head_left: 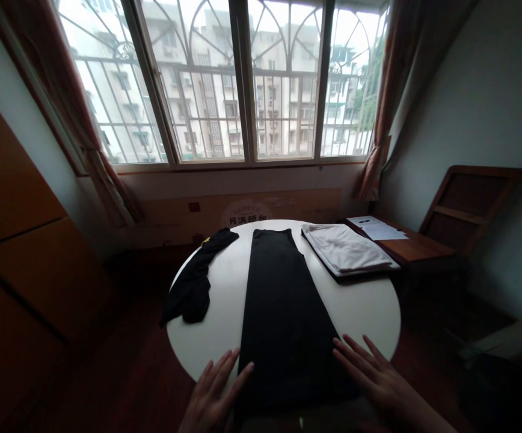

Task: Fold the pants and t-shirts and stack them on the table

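A pair of black trousers (283, 307), folded lengthwise into a long strip, lies flat down the middle of the round white table (225, 288). Its narrower end points toward the window, and the wide end reaches the near edge. My left hand (216, 388) is at the left edge of the cloth, fingers stretched out, the thumb over the black fabric. At the opposite edge, my right hand (373, 370) has its fingers extended and spread, fingertips at the cloth's border. Neither hand grips the fabric.
A crumpled black garment (198, 279) hangs slightly over the table's left edge. Folded light-grey and dark clothes (346, 249) are stacked at the back right. Beyond stands a wooden chair (450, 210) beside a brown surface with papers (378, 228). A cardboard box (175, 216) is under the window.
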A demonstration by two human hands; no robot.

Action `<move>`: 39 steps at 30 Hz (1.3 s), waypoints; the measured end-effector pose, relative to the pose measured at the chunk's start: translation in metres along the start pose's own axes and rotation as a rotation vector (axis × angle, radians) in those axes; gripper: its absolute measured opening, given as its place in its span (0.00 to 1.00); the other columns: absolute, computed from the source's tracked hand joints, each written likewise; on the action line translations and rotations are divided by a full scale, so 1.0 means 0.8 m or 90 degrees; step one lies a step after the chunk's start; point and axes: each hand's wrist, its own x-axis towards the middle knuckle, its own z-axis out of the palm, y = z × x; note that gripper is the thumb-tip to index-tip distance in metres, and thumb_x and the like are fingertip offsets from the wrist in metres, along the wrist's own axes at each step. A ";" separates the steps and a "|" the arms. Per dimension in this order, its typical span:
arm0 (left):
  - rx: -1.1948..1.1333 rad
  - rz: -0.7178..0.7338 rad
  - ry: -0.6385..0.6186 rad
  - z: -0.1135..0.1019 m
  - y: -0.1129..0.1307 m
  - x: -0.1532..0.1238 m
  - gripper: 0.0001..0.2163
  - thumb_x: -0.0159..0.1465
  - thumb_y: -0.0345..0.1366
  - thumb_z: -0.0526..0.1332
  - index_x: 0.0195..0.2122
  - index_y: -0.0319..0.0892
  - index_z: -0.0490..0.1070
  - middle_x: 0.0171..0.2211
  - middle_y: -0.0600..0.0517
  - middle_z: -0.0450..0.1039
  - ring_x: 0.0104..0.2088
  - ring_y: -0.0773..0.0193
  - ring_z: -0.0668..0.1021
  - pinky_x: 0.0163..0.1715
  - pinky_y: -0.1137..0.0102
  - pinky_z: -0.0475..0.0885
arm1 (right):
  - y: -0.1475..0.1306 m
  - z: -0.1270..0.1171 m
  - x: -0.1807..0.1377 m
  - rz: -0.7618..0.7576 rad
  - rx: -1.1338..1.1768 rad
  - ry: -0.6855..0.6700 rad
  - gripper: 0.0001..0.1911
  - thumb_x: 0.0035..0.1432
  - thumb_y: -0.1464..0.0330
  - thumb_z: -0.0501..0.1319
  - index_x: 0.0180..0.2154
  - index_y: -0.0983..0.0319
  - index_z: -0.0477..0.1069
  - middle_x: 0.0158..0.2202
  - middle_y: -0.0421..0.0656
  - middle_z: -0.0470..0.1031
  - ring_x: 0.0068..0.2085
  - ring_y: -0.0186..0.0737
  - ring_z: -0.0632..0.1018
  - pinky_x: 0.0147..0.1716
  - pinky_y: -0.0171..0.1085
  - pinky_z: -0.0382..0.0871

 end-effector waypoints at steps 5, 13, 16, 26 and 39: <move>0.006 0.015 0.019 0.000 0.010 0.004 0.34 0.60 0.20 0.53 0.65 0.55 0.64 0.66 0.47 0.65 0.63 0.52 0.71 0.57 0.54 0.73 | -0.009 -0.006 0.001 0.051 -0.045 -0.029 0.46 0.56 0.70 0.63 0.72 0.60 0.47 0.71 0.50 0.53 0.71 0.58 0.54 0.66 0.65 0.50; -0.042 0.042 0.038 -0.007 0.004 0.000 0.26 0.65 0.27 0.57 0.63 0.55 0.68 0.64 0.45 0.67 0.61 0.52 0.73 0.57 0.54 0.74 | 0.009 0.019 -0.021 -0.002 -0.099 0.072 0.36 0.60 0.68 0.60 0.69 0.56 0.57 0.68 0.48 0.61 0.70 0.56 0.59 0.66 0.62 0.51; -0.042 0.031 0.049 -0.010 0.006 0.001 0.26 0.66 0.29 0.57 0.65 0.52 0.65 0.65 0.44 0.66 0.61 0.53 0.73 0.58 0.55 0.73 | 0.006 0.022 -0.020 -0.057 -0.134 0.156 0.33 0.62 0.64 0.61 0.68 0.57 0.61 0.67 0.50 0.63 0.70 0.56 0.59 0.67 0.60 0.50; -0.133 0.013 0.108 -0.004 -0.005 0.005 0.20 0.68 0.29 0.57 0.60 0.52 0.71 0.67 0.45 0.63 0.61 0.55 0.73 0.52 0.67 0.78 | 0.004 0.021 -0.014 -0.121 -0.128 0.241 0.21 0.67 0.66 0.59 0.60 0.54 0.71 0.61 0.44 0.72 0.67 0.47 0.65 0.67 0.51 0.58; -0.137 0.051 0.156 0.002 -0.006 0.016 0.18 0.68 0.30 0.56 0.56 0.53 0.74 0.63 0.46 0.69 0.61 0.57 0.74 0.53 0.68 0.77 | 0.001 0.005 -0.010 -0.148 -0.141 0.336 0.14 0.67 0.63 0.61 0.53 0.55 0.77 0.56 0.42 0.77 0.64 0.42 0.71 0.67 0.43 0.61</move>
